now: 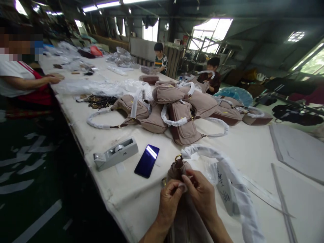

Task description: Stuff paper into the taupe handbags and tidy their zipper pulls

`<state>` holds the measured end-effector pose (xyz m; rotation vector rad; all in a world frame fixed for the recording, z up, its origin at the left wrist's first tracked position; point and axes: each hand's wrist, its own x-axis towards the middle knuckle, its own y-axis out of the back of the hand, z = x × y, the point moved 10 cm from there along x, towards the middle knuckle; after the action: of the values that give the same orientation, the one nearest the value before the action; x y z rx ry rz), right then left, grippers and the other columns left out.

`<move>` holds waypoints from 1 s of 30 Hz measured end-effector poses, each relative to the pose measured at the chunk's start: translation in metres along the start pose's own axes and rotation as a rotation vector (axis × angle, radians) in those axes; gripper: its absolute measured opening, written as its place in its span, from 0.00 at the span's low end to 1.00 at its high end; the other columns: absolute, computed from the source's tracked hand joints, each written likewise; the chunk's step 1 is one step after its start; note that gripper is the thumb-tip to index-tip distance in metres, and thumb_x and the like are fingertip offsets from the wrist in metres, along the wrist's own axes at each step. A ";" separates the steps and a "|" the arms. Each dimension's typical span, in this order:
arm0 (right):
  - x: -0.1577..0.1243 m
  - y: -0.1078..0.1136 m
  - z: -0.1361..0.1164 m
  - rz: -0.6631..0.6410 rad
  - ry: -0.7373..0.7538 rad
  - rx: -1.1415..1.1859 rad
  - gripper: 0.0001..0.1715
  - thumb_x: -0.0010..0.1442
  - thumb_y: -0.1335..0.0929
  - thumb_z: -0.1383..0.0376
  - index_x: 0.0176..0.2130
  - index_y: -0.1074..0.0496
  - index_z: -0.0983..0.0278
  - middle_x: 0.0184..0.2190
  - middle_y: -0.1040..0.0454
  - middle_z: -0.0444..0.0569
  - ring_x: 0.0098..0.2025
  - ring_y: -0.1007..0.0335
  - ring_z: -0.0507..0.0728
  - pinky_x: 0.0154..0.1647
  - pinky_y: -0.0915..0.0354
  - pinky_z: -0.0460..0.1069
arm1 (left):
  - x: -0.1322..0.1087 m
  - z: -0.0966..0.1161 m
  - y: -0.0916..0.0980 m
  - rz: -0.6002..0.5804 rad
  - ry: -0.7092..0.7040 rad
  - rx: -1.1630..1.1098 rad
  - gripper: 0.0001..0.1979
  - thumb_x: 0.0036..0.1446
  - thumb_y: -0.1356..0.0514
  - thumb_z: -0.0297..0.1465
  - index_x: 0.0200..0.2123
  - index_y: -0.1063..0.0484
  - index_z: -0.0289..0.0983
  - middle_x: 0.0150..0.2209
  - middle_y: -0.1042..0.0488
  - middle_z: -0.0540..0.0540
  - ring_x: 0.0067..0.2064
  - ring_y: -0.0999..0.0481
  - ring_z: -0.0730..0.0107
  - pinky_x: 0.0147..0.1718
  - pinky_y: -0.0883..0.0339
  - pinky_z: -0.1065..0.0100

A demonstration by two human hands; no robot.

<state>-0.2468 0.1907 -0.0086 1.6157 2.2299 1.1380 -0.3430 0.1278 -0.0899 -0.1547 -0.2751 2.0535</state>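
A taupe handbag (188, 219) lies at the table's front edge, its zipped top towards me. Its strap (222, 153), wrapped in white paper, joins a gold ring (178, 157) at the far end and arches off to the right. My left hand (170, 200) is closed in a pinch, a small white scrap (182, 186) showing at its fingertips. Close beside it, my right hand (202, 190) has its thumb and fingers closed on the bag's end below the ring. The fingers partly hide that end.
A grey tape dispenser (117, 153) and a dark phone (147, 161) lie left of my hands. Another dispenser (227, 194) is under the strap at right. More handbags (182, 111) are heaped ahead, near dark chains (100, 100) and plastic wrap (101, 87). Co-workers are around the table.
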 end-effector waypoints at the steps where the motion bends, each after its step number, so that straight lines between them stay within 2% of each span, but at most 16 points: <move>1: 0.009 -0.005 -0.004 -0.038 0.016 -0.085 0.15 0.57 0.34 0.54 0.37 0.30 0.63 0.30 0.26 0.49 0.28 0.32 0.56 0.30 0.38 0.49 | 0.001 -0.002 -0.004 -0.028 0.010 -0.016 0.10 0.55 0.41 0.36 0.28 0.26 0.35 0.29 0.26 0.47 0.34 0.29 0.67 0.35 0.35 0.69; 3: 0.023 -0.014 -0.003 -0.117 -0.003 -0.256 0.13 0.56 0.34 0.55 0.35 0.32 0.63 0.27 0.27 0.47 0.27 0.32 0.56 0.28 0.41 0.49 | 0.002 -0.002 -0.010 -0.069 0.016 0.004 0.11 0.53 0.39 0.36 0.25 0.26 0.34 0.26 0.28 0.48 0.31 0.31 0.68 0.32 0.36 0.70; 6: 0.036 -0.014 0.011 -0.212 -0.104 -0.404 0.09 0.58 0.36 0.59 0.30 0.34 0.62 0.23 0.28 0.45 0.25 0.32 0.57 0.26 0.45 0.48 | 0.000 -0.002 -0.005 -0.083 0.028 0.079 0.10 0.52 0.38 0.35 0.25 0.24 0.34 0.24 0.30 0.49 0.28 0.33 0.71 0.30 0.39 0.71; 10: 0.042 0.000 0.027 -0.213 -0.197 -0.472 0.10 0.57 0.37 0.58 0.31 0.32 0.62 0.25 0.26 0.47 0.29 0.30 0.59 0.28 0.46 0.49 | -0.002 -0.010 0.014 -0.048 0.079 0.097 0.09 0.51 0.37 0.34 0.27 0.23 0.34 0.24 0.30 0.49 0.28 0.34 0.71 0.29 0.40 0.71; 13: 0.044 0.007 0.035 -0.186 -0.197 -0.498 0.12 0.57 0.37 0.57 0.31 0.30 0.62 0.26 0.25 0.49 0.30 0.30 0.60 0.28 0.47 0.50 | 0.000 -0.015 0.017 -0.053 0.089 0.122 0.08 0.51 0.37 0.34 0.27 0.23 0.34 0.24 0.31 0.49 0.28 0.34 0.72 0.28 0.41 0.71; 15: 0.044 0.005 0.045 -0.199 -0.243 -0.357 0.13 0.54 0.36 0.56 0.26 0.31 0.62 0.23 0.27 0.48 0.27 0.32 0.58 0.26 0.47 0.49 | 0.002 -0.013 0.014 -0.071 0.066 0.153 0.08 0.51 0.37 0.33 0.26 0.23 0.34 0.24 0.31 0.49 0.28 0.34 0.72 0.28 0.41 0.71; 19: 0.031 -0.021 0.070 -0.322 -0.507 0.314 0.21 0.48 0.32 0.49 0.21 0.36 0.63 0.16 0.32 0.44 0.16 0.45 0.50 0.17 0.51 0.46 | 0.009 -0.007 0.010 -0.075 0.047 0.190 0.08 0.51 0.38 0.33 0.26 0.23 0.34 0.24 0.31 0.49 0.28 0.34 0.71 0.29 0.40 0.71; 21: 0.027 -0.028 0.073 -0.325 -0.578 0.517 0.23 0.45 0.29 0.48 0.20 0.36 0.64 0.16 0.32 0.43 0.14 0.48 0.47 0.15 0.54 0.44 | 0.011 -0.006 0.009 -0.075 0.058 0.193 0.08 0.51 0.38 0.33 0.27 0.23 0.34 0.25 0.30 0.49 0.29 0.33 0.71 0.29 0.39 0.71; 24: 0.025 -0.028 0.074 -0.303 -0.601 0.587 0.25 0.42 0.27 0.49 0.19 0.36 0.64 0.16 0.32 0.43 0.14 0.48 0.46 0.15 0.54 0.43 | 0.015 -0.008 0.008 -0.082 0.082 0.196 0.08 0.51 0.38 0.33 0.28 0.23 0.34 0.26 0.29 0.48 0.30 0.32 0.70 0.30 0.38 0.71; 30: 0.025 -0.028 0.073 -0.311 -0.599 0.606 0.26 0.44 0.27 0.48 0.20 0.36 0.65 0.16 0.33 0.42 0.15 0.48 0.46 0.15 0.53 0.43 | 0.020 -0.012 0.006 -0.072 0.146 0.196 0.09 0.51 0.38 0.34 0.29 0.22 0.34 0.27 0.27 0.47 0.30 0.31 0.70 0.30 0.38 0.71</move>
<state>-0.2385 0.2440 -0.0708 1.4280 2.3632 -0.1259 -0.3547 0.1441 -0.1030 -0.1706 0.0111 1.9734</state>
